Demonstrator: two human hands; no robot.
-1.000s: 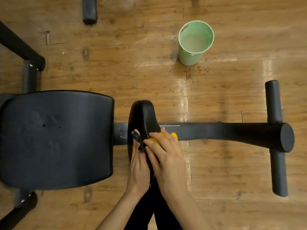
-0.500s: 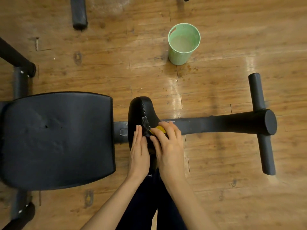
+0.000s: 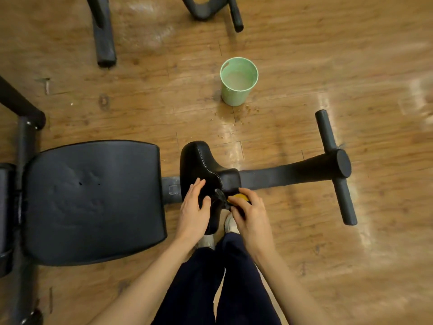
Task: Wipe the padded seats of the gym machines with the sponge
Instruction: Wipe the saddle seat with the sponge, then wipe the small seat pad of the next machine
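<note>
A yellow sponge (image 3: 239,197) is being grasped by the curled fingers of the right hand (image 3: 250,213) and pressed against the small padded seat (image 3: 199,165). The seat is being steadied by the left hand (image 3: 193,207), fingers straight and released.

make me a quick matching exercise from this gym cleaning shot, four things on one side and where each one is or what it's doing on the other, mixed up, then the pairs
Things
1. sponge
2. green bucket
3. left hand
4. large back pad

Places or states
A. stands on the wood floor beyond the bench, cloudy water inside
B. lies flat on the small seat pad
C. gripped by the right hand against the seat pad's edge
D. left of the seat pad, untouched

Pairs: 1-C, 2-A, 3-B, 4-D
</note>
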